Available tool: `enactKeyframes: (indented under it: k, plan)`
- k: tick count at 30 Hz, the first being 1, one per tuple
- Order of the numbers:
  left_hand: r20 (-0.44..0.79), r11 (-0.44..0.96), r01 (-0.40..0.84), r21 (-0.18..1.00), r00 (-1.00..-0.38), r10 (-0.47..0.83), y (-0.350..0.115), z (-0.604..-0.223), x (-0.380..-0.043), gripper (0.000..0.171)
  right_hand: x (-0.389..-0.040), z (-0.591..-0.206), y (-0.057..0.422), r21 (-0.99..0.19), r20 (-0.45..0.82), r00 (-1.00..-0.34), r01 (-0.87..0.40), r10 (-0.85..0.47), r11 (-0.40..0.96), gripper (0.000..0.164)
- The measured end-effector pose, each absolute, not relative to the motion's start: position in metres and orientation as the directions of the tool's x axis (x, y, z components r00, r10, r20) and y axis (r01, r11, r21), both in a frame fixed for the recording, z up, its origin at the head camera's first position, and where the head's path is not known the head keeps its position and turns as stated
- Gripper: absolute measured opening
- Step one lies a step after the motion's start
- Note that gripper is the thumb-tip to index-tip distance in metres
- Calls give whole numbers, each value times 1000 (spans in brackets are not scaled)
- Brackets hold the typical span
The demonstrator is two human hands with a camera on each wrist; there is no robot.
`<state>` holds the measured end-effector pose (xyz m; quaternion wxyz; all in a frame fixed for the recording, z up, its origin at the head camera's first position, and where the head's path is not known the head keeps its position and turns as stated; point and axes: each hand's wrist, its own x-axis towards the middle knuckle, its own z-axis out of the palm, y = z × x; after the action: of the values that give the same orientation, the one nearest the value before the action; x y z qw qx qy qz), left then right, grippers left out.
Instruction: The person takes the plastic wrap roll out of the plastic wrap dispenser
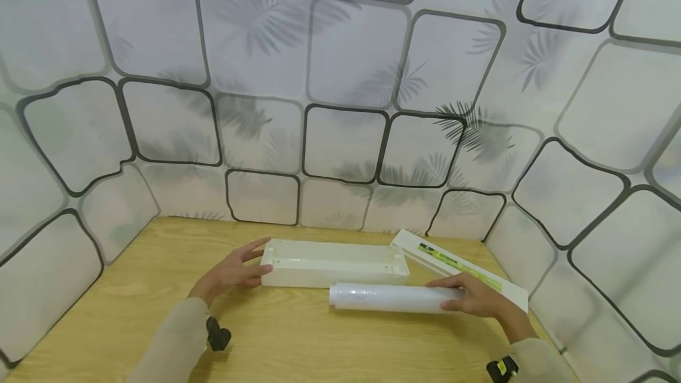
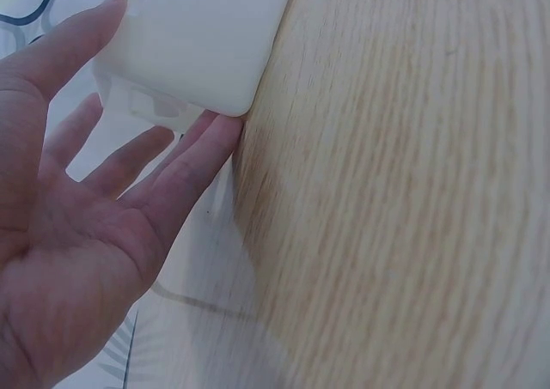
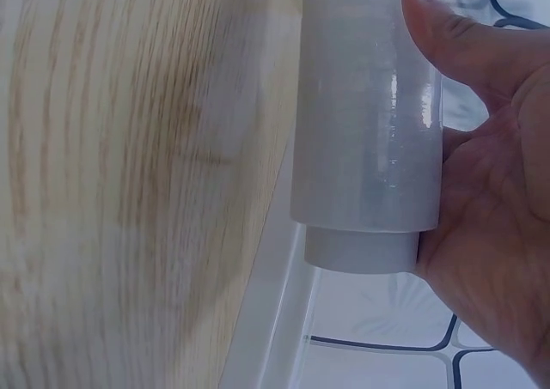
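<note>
A long white open-topped box (image 1: 314,278) lies on the wooden table, its inside facing up. At its left end my left hand (image 1: 231,270) holds it, thumb at the front corner and fingers spread around the end. In the left wrist view, a fingertip touches the lower edge of the box (image 2: 202,41). In front of the box's right part is a roll of clear plastic wrap (image 1: 388,298). My right hand (image 1: 473,295) grips the roll near its right end. The right wrist view shows the core protruding from the wrap roll (image 3: 365,148), with the thumb against its side.
A long white lid (image 1: 420,251) with a green and yellow label lies slantwise behind my right hand, its far end near the box's right end. Patterned white walls (image 1: 346,146) enclose the wooden table (image 1: 298,341) at the back and sides.
</note>
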<state>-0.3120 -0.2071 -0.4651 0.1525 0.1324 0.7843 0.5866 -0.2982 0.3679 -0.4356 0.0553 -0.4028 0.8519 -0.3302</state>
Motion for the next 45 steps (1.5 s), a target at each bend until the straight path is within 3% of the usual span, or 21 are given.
enactKeyframes:
  k: [22, 45]
  plan:
    - [-90, 278, 20, 960, -921, 380, -207, -466, -313, 88, -295, -444, 388, -574, 192, -669, -670, -718, 470, 42]
    - [-78, 278, 36, 960, -918, 389, -208, -467, -314, 88, -296, -446, 400, -634, 145, -682, -620, -717, 461, 42]
